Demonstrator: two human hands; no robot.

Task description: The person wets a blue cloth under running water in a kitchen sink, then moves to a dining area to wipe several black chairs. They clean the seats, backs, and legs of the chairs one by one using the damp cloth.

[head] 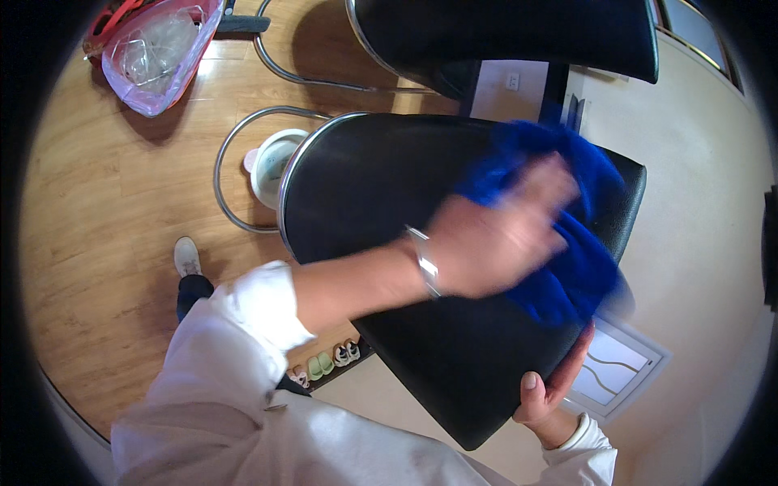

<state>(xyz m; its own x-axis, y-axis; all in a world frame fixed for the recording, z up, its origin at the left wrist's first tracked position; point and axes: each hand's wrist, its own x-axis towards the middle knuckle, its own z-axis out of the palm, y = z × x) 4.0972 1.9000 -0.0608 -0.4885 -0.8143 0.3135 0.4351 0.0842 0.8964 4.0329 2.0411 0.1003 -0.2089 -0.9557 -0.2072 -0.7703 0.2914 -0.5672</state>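
A black padded chair (389,176) with a chrome rim lies across the middle of the view. My left hand (498,237), a silver bracelet at its wrist, is blurred and holds a bunched blue cloth (577,273) against the upholstery. The cloth spreads on both sides of the fingers and reaches the chair's right edge. At the lower right, my right hand (541,395) grips the edge of the same upholstery, thumb on the near face; its fingers lie along and partly behind the edge.
Another black chair (504,30) stands beyond. A lined red bag (155,54) and a white basin (273,167) are on the wood floor. Several shoes (325,362) line a low rack. A pale wall with a framed panel (614,364) is at the right. My foot (187,255) is at the left.
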